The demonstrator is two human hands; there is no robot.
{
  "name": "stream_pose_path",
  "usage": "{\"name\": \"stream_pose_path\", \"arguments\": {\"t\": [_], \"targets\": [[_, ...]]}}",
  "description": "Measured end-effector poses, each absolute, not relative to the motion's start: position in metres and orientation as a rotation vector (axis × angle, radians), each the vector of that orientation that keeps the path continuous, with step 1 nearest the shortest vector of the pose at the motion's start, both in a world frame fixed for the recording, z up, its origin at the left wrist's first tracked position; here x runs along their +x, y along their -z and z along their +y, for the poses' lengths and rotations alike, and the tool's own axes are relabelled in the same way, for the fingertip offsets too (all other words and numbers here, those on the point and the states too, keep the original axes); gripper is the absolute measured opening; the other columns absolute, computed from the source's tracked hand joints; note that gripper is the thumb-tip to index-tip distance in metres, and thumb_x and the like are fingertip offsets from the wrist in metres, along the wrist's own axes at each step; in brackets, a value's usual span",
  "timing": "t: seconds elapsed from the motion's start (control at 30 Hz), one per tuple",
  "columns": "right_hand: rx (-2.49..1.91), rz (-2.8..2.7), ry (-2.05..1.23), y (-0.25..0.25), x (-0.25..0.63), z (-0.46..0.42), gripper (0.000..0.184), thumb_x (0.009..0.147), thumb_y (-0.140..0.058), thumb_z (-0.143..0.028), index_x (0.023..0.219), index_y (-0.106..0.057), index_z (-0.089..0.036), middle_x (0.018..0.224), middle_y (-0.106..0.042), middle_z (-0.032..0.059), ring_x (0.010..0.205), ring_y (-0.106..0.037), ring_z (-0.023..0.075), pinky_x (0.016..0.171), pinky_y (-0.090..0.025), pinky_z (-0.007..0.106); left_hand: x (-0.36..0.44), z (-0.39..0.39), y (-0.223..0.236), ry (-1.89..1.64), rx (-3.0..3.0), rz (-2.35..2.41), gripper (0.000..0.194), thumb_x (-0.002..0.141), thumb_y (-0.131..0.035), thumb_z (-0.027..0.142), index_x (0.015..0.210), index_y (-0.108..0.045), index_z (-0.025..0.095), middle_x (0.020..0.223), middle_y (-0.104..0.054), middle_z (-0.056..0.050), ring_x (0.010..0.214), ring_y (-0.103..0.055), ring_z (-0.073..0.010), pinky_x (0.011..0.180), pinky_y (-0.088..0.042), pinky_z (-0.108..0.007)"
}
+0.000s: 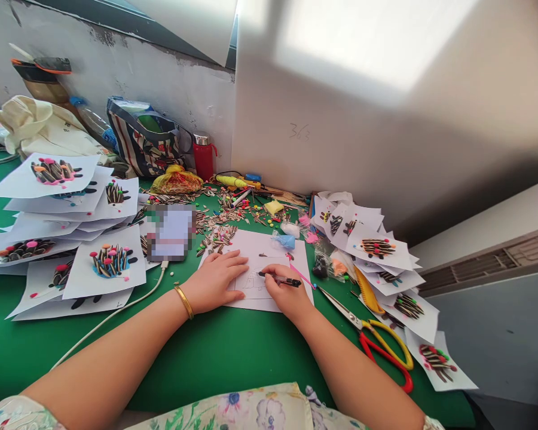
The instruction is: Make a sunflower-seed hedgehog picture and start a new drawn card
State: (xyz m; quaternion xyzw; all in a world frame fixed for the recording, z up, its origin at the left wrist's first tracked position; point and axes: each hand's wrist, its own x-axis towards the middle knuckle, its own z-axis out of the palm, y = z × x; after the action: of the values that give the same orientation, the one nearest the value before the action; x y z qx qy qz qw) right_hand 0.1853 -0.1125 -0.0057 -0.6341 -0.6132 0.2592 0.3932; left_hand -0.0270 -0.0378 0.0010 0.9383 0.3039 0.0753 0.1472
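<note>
Pen point(292, 281), just below frame centre: pinched in right hand's point(290, 300) curled fingers, lying near-level, tip leftward over paper point(260, 303). Left hand point(216, 282): flat on paper's left, grasping nothing.

A red flask point(203, 160) stands beside a striped bag point(130, 143), a cream bag point(47, 132) further left.

1. Here's the green desk point(233, 352), and it's busy!
2. White sheet point(255, 243), right in the middle!
3. Scissors point(388, 346) just to its right!
4. Left card pile point(78, 280), right card pile point(379, 258), both ragged!
5. Seeds point(222, 237) scattered behind, red bottle point(203, 160) by the wall!
</note>
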Motion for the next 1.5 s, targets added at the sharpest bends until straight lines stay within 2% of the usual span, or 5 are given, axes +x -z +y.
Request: {"name": "stream_pose_path", "arguments": {"t": [0.27,0.53,1.03,1.3,1.5], "targets": [[-1.607,-1.539,-0.653,0.007,0.187,-0.112,0.019,0.082,-0.052,-0.023,0.091,-0.069,-0.023,0.093,-0.071,0.0021,0.088,-0.064,0.0195,0.081,-0.051,0.033,-0.027,-0.038,0.0,-0.217,2.696,0.876,0.059,0.079,-0.066,0.046,0.134,-0.052,0.029,0.147,-0.046,-0.004,0.141,-0.031,-0.0279,0.112,-0.023,-0.049],[-1.585,-1.56,-0.645,0.01,0.187,-0.11,0.02,0.083,-0.054,-0.025,0.094,-0.07,-0.024,0.098,-0.072,0.0026,0.094,-0.065,0.0199,0.087,-0.05,0.034,-0.028,-0.037,0.001,-0.23,2.697,0.87,0.06,0.079,-0.067,0.046,0.134,-0.052,0.03,0.147,-0.046,-0.005,0.141,-0.032,-0.0285,0.113,-0.023,-0.048],[-1.605,-1.515,-0.656,0.012,0.191,-0.108,0.021,0.082,-0.053,-0.027,0.094,-0.07,-0.024,0.099,-0.071,0.0024,0.096,-0.064,0.0203,0.088,-0.05,0.034,-0.027,-0.038,-0.001,-0.231,2.705,0.873,0.059,0.078,-0.067,0.046,0.133,-0.053,0.03,0.146,-0.048,-0.005,0.141,-0.033,-0.0286,0.112,-0.025,-0.048],[-1.603,-1.471,-0.659,0.009,0.192,-0.109,0.019,0.082,-0.052,-0.028,0.091,-0.069,-0.024,0.093,-0.071,0.0021,0.088,-0.064,0.0206,0.083,-0.051,0.034,-0.027,-0.037,-0.001,-0.224,2.703,0.879,0.059,0.078,-0.067,0.047,0.133,-0.053,0.03,0.146,-0.048,-0.005,0.141,-0.033,-0.0287,0.112,-0.025,-0.048],[-1.532,-1.387,-0.648,0.008,0.2,-0.108,0.024,0.087,-0.051,-0.032,0.102,-0.066,-0.021,0.098,-0.069,0.0042,0.092,-0.064,0.0206,0.085,-0.051,0.035,-0.026,-0.037,0.001,-0.235,2.721,0.878,0.059,0.079,-0.066,0.051,0.133,-0.053,0.029,0.145,-0.048,-0.005,0.141,-0.032,-0.0293,0.111,-0.025,-0.049]]}}
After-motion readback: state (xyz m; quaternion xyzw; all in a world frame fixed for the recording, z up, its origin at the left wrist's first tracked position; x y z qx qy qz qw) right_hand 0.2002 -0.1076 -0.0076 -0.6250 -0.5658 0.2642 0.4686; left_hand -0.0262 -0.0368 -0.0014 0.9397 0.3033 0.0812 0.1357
